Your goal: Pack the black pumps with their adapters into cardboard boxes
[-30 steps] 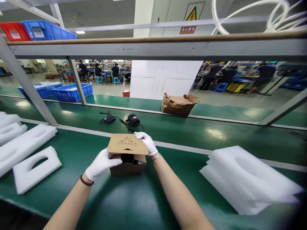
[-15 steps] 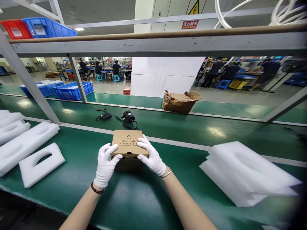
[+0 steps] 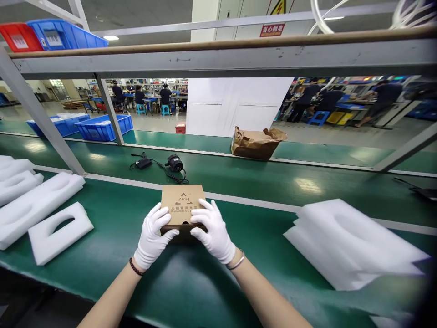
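A brown cardboard box [image 3: 183, 196] printed "ZKSJ" and "Brushless DC pump" sits on the green work surface in front of me, its lid down. My left hand [image 3: 153, 234], in a white glove, grips the front left corner, with fingers on the lid and the thumb at the front edge. Gloved the same way, my right hand [image 3: 214, 230] holds the front right part, its fingers covering some of the print. Behind the box, a black pump [image 3: 174, 163] with a cable and a black power adapter [image 3: 141, 163] lie on the green belt.
White foam pieces with cut-outs [image 3: 60, 232] lie at left; a stack of white foam sheets [image 3: 348, 246] is at right. A crumpled brown paper bag [image 3: 257, 143] and blue bins [image 3: 104, 130] stand farther back. A metal shelf beam [image 3: 218, 61] crosses above. People sit in the background.
The pump and adapter have shifted left along the belt, as has a black object at far right. Both hands have moved slightly nearer me on the box, the right one also a little inward.
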The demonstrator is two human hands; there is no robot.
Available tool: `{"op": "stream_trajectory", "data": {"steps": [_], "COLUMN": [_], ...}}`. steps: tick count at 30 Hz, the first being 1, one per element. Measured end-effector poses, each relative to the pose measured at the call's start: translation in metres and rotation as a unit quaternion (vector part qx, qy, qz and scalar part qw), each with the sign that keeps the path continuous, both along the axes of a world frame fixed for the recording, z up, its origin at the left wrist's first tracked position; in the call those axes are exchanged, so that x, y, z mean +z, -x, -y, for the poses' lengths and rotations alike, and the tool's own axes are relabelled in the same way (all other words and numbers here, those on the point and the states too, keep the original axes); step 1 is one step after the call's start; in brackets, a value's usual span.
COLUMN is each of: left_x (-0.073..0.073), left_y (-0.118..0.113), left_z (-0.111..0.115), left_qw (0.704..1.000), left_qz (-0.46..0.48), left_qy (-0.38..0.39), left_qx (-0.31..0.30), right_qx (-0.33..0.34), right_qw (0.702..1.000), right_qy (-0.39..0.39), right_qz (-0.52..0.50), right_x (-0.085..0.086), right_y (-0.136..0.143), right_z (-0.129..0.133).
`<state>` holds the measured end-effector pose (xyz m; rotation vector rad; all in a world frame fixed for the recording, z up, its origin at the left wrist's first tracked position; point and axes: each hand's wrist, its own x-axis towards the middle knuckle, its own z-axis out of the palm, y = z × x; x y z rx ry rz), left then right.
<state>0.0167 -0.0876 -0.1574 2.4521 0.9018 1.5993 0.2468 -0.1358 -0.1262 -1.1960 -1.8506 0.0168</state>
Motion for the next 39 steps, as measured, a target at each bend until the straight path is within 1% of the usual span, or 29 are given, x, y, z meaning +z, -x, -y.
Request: {"op": "stream_trajectory", "data": {"steps": [2,4,6,8,10,13,16,19,22,24,25,27,28,29,30,31,33,34,35,37,38,39], "left_x": [-0.005,-0.008,-0.009,-0.01,-0.01,-0.011,-0.011,-0.011,-0.009,-0.005,-0.002,0.001,0.001,-0.001,-0.006,-0.011,-0.025,-0.032,-0.037,-0.044,-0.046,-0.048], "left_y": [-0.007,-0.014,-0.021,-0.027,-0.03,-0.032,-0.034,-0.039,-0.043,-0.045,-0.047,-0.05,-0.054,-0.058,-0.062,-0.067,-0.075,-0.076,-0.076,-0.072,-0.068,-0.064], "left_z": [0.007,0.014,0.02,0.023,0.024,0.024,0.026,0.027,0.019,0.007,-0.001,-0.017,-0.024,-0.029,-0.032,-0.033,-0.031,-0.03,-0.028,-0.03,-0.033,-0.037], "left_qw": [0.997,0.987,0.972,0.955,0.94,0.931,0.927,0.922,0.922,0.925,0.928,0.93,0.928,0.923,0.919,0.916,0.911,0.91,0.91,0.905,0.9,0.894], "left_qz": [0.029,0.067,0.101,0.132,0.159,0.183,0.202,0.223,0.239,0.227,0.208,0.142,0.091,0.025,-0.052,-0.136,-0.283,-0.329,-0.356,-0.391,-0.408,-0.425], "left_qy": [0.068,0.143,0.209,0.265,0.301,0.314,0.317,0.317,0.305,0.304,0.309,0.332,0.35,0.37,0.376,0.365,0.294,0.249,0.209,0.167,0.153,0.14], "left_qx": [0.023,0.038,0.039,0.033,0.029,0.012,-0.008,0.0,0.028,0.021,-0.001,-0.065,-0.092,-0.105,-0.103,-0.092,-0.06,-0.045,-0.032,-0.009,-0.002,0.002], "right_qx": [-0.003,0.014,0.036,0.03,0.022,0.034,0.016,-0.032,-0.104,-0.121,-0.124,-0.139,-0.161,-0.191,-0.224,-0.254,-0.303,-0.319,-0.334,-0.366,-0.381,-0.391], "right_qw": [1.0,0.999,0.998,0.998,0.997,0.99,0.986,0.99,0.99,0.985,0.98,0.968,0.961,0.954,0.946,0.935,0.91,0.897,0.887,0.869,0.861,0.856], "right_qy": [0.025,0.027,0.018,-0.005,-0.026,-0.038,-0.04,-0.034,-0.042,-0.033,-0.021,0.013,0.031,0.05,0.07,0.098,0.159,0.193,0.212,0.234,0.242,0.242], "right_qz": [0.007,0.028,0.054,0.06,0.073,0.134,0.162,0.134,0.087,0.121,0.153,0.209,0.221,0.224,0.224,0.226,0.233,0.238,0.239,0.236,0.235,0.236], "right_x": [0.015,0.024,0.025,0.021,0.015,0.009,0.006,0.003,-0.002,-0.006,-0.008,-0.009,-0.008,-0.004,0.003,0.013,0.039,0.054,0.069,0.092,0.1,0.103], "right_y": [0.013,0.02,0.021,0.019,0.015,0.012,0.014,0.021,0.029,0.029,0.025,0.011,0.0,-0.013,-0.027,-0.042,-0.069,-0.081,-0.09,-0.098,-0.098,-0.095], "right_z": [0.006,0.01,0.011,0.011,0.009,0.008,0.007,0.005,0.002,0.0,-0.003,-0.013,-0.022,-0.034,-0.048,-0.063,-0.092,-0.103,-0.11,-0.11,-0.102,-0.09]}}
